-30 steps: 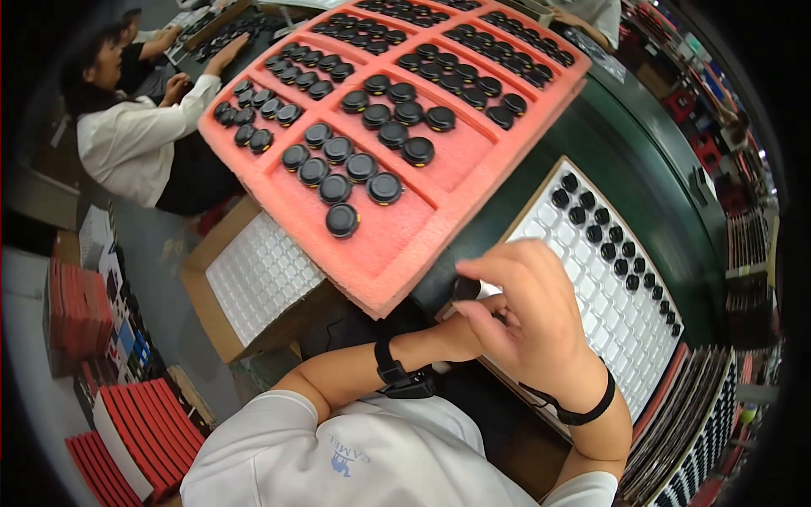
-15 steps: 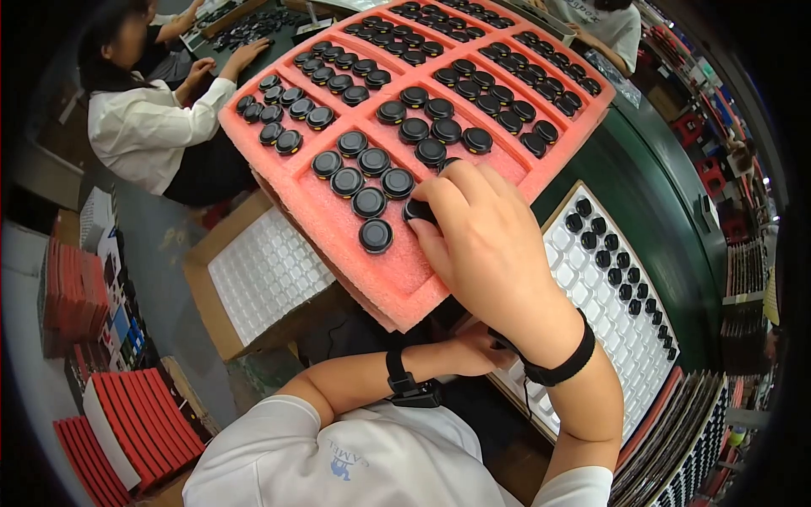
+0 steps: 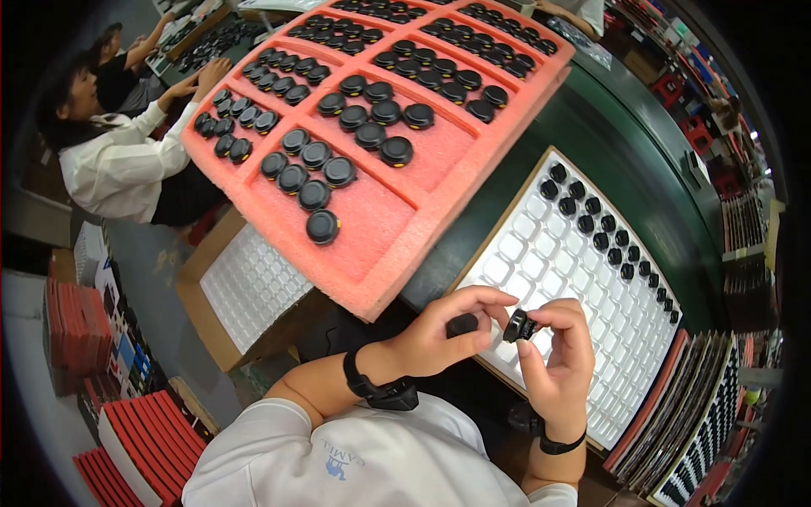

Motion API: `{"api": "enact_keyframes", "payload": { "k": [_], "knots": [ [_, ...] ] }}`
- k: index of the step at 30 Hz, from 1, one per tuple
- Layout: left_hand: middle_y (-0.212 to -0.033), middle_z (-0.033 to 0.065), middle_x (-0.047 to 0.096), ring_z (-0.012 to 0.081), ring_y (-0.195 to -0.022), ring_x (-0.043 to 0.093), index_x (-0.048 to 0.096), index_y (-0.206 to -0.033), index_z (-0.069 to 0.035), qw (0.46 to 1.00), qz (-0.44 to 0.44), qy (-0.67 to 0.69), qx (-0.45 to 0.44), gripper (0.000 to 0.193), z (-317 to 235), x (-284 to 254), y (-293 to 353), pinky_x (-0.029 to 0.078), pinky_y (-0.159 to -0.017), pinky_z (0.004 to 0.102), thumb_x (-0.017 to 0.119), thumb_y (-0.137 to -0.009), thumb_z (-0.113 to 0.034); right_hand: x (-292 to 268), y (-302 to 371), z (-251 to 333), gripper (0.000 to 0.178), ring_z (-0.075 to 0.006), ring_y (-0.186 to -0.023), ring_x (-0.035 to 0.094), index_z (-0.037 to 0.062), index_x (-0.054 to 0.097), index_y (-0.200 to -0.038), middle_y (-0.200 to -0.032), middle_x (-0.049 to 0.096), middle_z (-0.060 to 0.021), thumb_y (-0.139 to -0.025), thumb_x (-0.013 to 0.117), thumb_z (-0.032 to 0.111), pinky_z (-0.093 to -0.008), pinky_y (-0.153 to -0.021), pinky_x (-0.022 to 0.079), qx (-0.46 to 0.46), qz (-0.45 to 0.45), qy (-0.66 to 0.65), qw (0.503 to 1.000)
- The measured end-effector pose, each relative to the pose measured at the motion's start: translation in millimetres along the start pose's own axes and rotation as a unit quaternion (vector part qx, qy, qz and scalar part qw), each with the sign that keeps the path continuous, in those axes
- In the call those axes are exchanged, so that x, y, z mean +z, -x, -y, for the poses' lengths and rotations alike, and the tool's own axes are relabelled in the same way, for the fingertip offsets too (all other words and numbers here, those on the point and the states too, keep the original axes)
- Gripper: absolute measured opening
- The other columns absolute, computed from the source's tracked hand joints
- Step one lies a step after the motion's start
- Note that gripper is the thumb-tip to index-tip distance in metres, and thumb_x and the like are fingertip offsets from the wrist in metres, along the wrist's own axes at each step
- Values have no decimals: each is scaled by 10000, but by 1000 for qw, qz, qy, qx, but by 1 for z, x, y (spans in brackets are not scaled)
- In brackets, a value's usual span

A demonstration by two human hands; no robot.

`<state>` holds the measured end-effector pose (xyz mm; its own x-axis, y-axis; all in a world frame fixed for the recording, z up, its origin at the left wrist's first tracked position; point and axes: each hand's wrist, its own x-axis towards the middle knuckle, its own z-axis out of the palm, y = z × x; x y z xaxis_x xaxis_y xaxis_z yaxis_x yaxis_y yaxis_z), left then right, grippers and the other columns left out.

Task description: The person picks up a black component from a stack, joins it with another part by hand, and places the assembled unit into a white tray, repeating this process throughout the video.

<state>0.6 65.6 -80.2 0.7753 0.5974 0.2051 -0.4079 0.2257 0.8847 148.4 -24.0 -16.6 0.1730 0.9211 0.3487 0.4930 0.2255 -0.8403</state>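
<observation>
Right hand (image 3: 563,359) has come off the pink foam tray (image 3: 384,224) and now pinches a black part (image 3: 517,325) above the white tray (image 3: 583,291), beside the left hand (image 3: 431,340) curled round a dark piece (image 3: 461,325), so a slipping fingertip grip could drop the black part.

A foam parts tray (image 3: 372,237) and co-worker (image 3: 118,169) show a factory workshop.

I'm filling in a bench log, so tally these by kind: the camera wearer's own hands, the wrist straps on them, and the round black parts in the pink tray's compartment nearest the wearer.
Left hand and right hand: 2
Black wrist straps: 2
Round black parts in that compartment: 7
Total: 11
</observation>
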Motion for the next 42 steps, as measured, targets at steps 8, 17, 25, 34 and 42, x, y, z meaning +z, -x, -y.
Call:
{"api": "enact_keyframes", "payload": {
  "k": [8, 17, 25, 34, 42],
  "knots": [
    [-972, 89, 585, 99, -720, 526, 495, -1169, 48, 990, 41, -136, 7, 426, 4, 9, 3, 448, -649, 248, 660, -855, -189, -3, 32, -11, 265, -176, -838, 509, -18, 553, -1001, -927, 518, -90, -745, 611, -56, -288, -792, 417, 39, -26, -30, 998],
    [-928, 125, 594, 126, -709, 544, 505, -1114, 29, 971, 35, 185, -147, 452, 8, 16, 1, 450, -620, 246, 685, -844, -285, -8, 44, -29, 276, -155, -796, 520, -26, 530, -1105, -879, 552, -64, -887, 567, 139, -281, -760, 432, 235, -40, -520, 820],
    [-959, 61, 569, 81, -711, 502, 494, -1119, 15, 998, 2, -47, -50, 357, 11, 22, 4, 432, -658, 227, 663, -851, -149, -4, 55, -42, 305, -130, -797, 510, -36, 510, -1123, -865, 543, -56, -905, 548, 173, -267, -726, 417, 170, -80, -436, 880],
    [-1028, 72, 549, 75, -774, 501, 492, -1112, 7, 989, 14, -143, 30, 357, 7, 30, 3, 425, -687, 220, 676, -820, -84, 4, 47, -30, 292, -112, -767, 468, -27, 492, -1136, -871, 505, -40, -885, 548, 112, -248, -734, 396, 55, -77, -182, 979],
    [-1008, 76, 540, 79, -720, 498, 482, -1116, 17, 987, 36, -149, 36, 360, 4, 27, 4, 423, -665, 221, 670, -822, -73, 8, 47, -34, 225, -91, -744, 435, -10, 463, -1116, -885, 487, -38, -921, 484, 101, -227, -700, 382, 25, -52, -166, 984]
  ]
}}
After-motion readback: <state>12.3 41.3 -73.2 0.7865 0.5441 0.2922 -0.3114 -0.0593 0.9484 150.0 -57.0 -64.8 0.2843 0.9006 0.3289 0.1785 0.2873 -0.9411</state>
